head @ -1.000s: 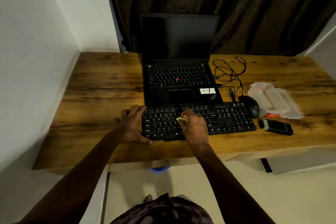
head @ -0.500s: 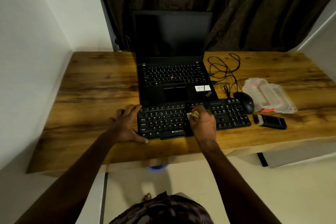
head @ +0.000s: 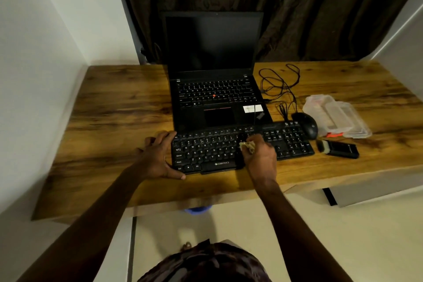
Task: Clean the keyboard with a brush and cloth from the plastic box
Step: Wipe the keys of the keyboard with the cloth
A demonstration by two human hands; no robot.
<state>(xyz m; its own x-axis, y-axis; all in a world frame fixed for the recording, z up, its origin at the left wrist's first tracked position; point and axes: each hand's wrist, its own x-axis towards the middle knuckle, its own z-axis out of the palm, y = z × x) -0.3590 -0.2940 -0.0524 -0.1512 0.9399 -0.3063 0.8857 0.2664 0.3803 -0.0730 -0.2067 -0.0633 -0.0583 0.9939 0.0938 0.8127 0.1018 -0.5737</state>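
The keyboard [head: 219,153] is lying on the wooden counter [head: 114,121] near its near edge, directly in front of an open laptop [head: 215,89] whose screen is dark. The keyboard's far edge is sitting against, or slightly over, the laptop's near edge; which one cannot be determined.

The left hand [head: 158,155] is resting at the left end of the keyboard. Its fingers are spread and relaxed along the far-left corner, and its thumb is lying on the counter at the near-left corner.

The right hand [head: 261,158] is gripping a small, crumpled, pale cloth [head: 248,145]. Its fingers are curled tightly around the cloth, which is showing only at the fingertips. The cloth is pressing on the keys right of the keyboard's centre, at the right end of the letter block.

The brush [head: 337,149] is lying flat on the counter just beside the right end of the keyboard, with its bristles pointing left toward the keyboard. Neither hand is touching it.

The clear plastic box [head: 336,115] is standing on the counter just beyond the brush, with an orange clip showing on its near side. A black mouse [head: 306,125] is sitting between the box and the keyboard's far-right corner. Loose black cables [head: 279,84] are lying on the counter right of the laptop. A dark curtain [head: 297,7] is hanging behind the counter.
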